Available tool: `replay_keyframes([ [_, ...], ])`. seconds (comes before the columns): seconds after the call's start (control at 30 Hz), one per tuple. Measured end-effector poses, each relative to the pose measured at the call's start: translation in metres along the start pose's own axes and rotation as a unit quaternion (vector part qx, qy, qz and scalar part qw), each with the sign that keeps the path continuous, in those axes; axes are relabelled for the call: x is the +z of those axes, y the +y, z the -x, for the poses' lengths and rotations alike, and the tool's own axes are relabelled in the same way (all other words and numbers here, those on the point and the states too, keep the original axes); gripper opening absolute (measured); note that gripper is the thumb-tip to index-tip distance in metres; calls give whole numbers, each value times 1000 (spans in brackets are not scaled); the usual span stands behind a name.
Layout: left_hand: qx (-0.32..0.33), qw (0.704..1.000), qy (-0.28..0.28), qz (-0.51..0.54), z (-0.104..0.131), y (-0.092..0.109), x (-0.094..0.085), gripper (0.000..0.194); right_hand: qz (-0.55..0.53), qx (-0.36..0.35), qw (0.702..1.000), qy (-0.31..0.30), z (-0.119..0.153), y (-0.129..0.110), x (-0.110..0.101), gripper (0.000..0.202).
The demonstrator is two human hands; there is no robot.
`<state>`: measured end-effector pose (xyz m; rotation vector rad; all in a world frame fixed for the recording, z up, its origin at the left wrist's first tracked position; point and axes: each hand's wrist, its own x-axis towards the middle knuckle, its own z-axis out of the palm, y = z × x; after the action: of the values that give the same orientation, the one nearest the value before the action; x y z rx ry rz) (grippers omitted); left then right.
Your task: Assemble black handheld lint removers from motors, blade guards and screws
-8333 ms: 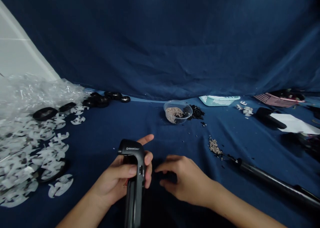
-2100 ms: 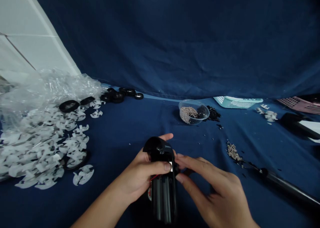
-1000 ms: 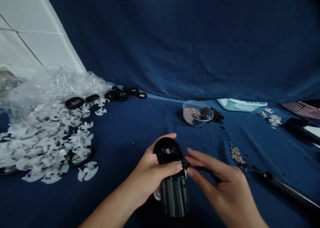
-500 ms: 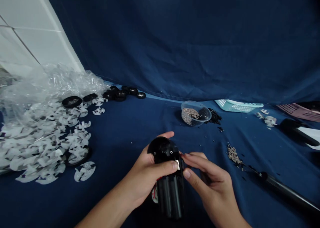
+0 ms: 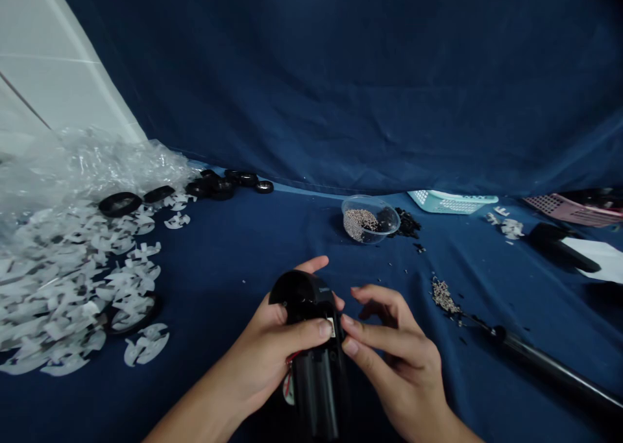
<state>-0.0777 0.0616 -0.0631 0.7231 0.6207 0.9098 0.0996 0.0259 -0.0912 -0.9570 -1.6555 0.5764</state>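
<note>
A glossy black device (image 5: 302, 294) with a rounded top and a ribbed lower body is low in the middle of the head view. My left hand (image 5: 277, 339) is wrapped round it, the thumb resting beside a small white piece (image 5: 331, 327) on its right side. Red wire shows under that thumb. Close against the device's right edge is my right hand (image 5: 394, 346), its thumb and index finger nearly together and the other fingers curled. Whether something small is between those fingertips cannot be made out.
White plastic parts (image 5: 58, 287) are heaped at left beside clear plastic wrap (image 5: 107, 164) and black rings (image 5: 120, 204). A clear bowl of screws (image 5: 363, 222), loose screws (image 5: 444, 295), a black-handled screwdriver (image 5: 549, 362), a teal basket (image 5: 452, 203) and a pink basket (image 5: 574, 209) are at right.
The device has turned slightly in my left hand, showing small lettering near its top. My right hand's upper fingers have lifted and spread a little. The whole scene has shifted left in view.
</note>
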Motion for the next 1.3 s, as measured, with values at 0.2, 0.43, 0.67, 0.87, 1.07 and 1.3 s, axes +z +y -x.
replay_keyframes([
  [0.2, -22, 1000, 15, 8, 1, 4, 1, 71, 38, -78, 993, -85, 2, 2, -5, 52],
  [0.43, -24, 1000, 16, -5, 4, 8, 4, 69, -14, -62, 993, -101, -1, -2, -5, 56],
  [0.67, -29, 999, -13, -23, 6, 5, 5, 73, -365, 281, 888, -1, -3, -12, 6, 7],
  [0.87, 4, 995, -35, -89, 8, 7, 7, 64, -417, 378, 826, -13, -12, -22, 2, 35],
  [1.07, 18, 985, -58, -162, 10, 9, 8, 44, -433, 389, 792, -182, -20, -19, -13, 34],
  [1.3, 14, 981, -63, -185, 12, 10, 11, 39, -437, 388, 791, -179, -23, -16, -14, 28],
])
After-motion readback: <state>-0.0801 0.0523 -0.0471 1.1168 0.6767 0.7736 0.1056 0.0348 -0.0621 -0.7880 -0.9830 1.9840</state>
